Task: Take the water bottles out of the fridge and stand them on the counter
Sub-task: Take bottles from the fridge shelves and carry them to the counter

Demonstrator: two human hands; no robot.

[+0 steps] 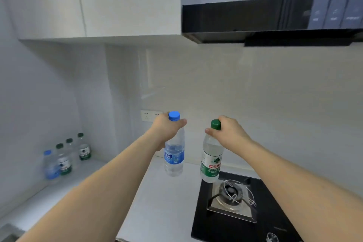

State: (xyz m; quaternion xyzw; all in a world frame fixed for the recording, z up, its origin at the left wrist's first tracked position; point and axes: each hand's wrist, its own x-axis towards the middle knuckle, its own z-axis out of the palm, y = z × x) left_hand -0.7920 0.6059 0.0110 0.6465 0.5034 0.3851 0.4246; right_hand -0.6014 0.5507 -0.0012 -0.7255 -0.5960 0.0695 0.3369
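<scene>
We are gripping each bottle by the neck: left fingers (181, 122) curling round the blue-capped bottle (174, 155), right fingers (209, 131) round the green-capped bottle (211, 160). Both are hanging nearly upright above the worktop (161, 202), the green one nearer the hob (231, 200).

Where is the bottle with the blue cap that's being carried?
In the head view, the left hand holds the blue-capped bottle in the air, just left of the green-capped bottle.
</scene>
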